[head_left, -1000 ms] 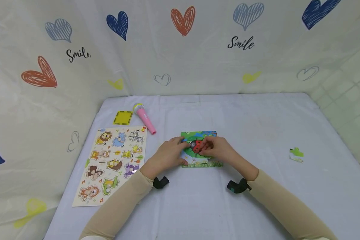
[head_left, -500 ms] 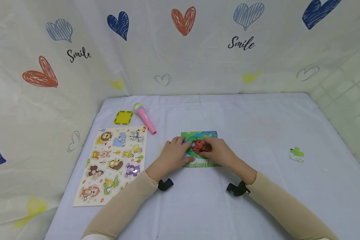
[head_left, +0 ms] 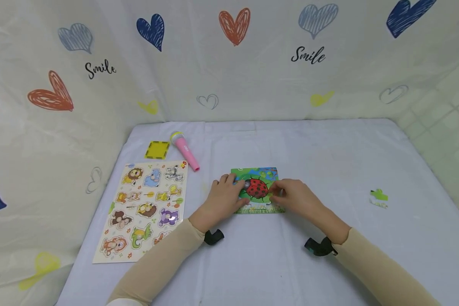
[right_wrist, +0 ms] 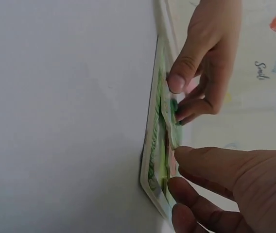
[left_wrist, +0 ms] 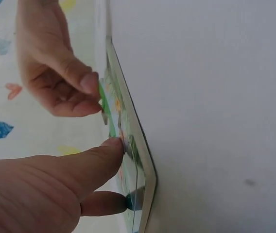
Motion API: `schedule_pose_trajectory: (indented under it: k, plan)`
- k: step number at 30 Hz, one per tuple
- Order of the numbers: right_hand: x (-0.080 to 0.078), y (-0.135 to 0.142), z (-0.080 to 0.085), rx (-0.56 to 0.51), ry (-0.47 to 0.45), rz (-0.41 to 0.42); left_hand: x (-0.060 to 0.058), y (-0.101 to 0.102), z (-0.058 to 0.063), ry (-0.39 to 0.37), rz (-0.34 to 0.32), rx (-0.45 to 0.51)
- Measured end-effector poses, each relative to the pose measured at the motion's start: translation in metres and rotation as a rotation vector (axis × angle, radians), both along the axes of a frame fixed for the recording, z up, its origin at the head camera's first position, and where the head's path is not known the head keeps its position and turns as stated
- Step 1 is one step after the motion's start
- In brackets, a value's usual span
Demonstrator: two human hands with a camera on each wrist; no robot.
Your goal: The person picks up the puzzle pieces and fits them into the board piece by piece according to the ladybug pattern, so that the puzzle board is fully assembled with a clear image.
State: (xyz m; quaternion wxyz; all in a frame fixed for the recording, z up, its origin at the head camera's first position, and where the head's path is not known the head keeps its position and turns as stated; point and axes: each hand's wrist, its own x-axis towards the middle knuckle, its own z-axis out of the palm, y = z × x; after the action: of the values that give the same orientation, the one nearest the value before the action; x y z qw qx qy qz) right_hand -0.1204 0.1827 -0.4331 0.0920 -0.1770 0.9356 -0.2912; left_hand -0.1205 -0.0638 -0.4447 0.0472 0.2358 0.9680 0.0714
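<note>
A ladybug jigsaw puzzle point(head_left: 257, 187) lies flat in its board near the table's middle, its left part under my left hand point(head_left: 222, 197). That hand rests on the puzzle with fingers extended; its thumb point(left_wrist: 106, 153) presses near the lower edge. At the puzzle's right side my right hand point(head_left: 296, 195) has thumb and fingers curled together, pinching a green-edged puzzle piece point(left_wrist: 103, 91) against the board. In the right wrist view, the pieces point(right_wrist: 169, 121) stand slightly raised above the grass-printed border. Another puzzle piece point(head_left: 379, 195), green and white, lies far to the right.
A large animal picture board point(head_left: 141, 210) lies left, partly under the left sleeve. Beyond it are a yellow square tile point(head_left: 157, 150) and a pink toy microphone point(head_left: 186, 152). A heart-printed cloth point(head_left: 252, 68) hangs behind the white-covered table point(head_left: 252, 263).
My right hand has shifted right from the ladybug's body to the puzzle's right edge, uncovering the ladybug. My left hand has moved slightly right across the puzzle.
</note>
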Motion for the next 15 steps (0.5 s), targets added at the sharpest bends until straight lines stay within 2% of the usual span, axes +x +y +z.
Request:
schedule_pose_trajectory:
  k: [8,15]
  plan:
    - [0.005,-0.002,-0.010,-0.065,0.018,0.063,-0.003,-0.002,0.006,-0.051,0.018,0.040]
    - [0.005,-0.007,-0.010,-0.020,0.027,0.096,-0.005,-0.001,0.009,-0.082,0.032,0.061]
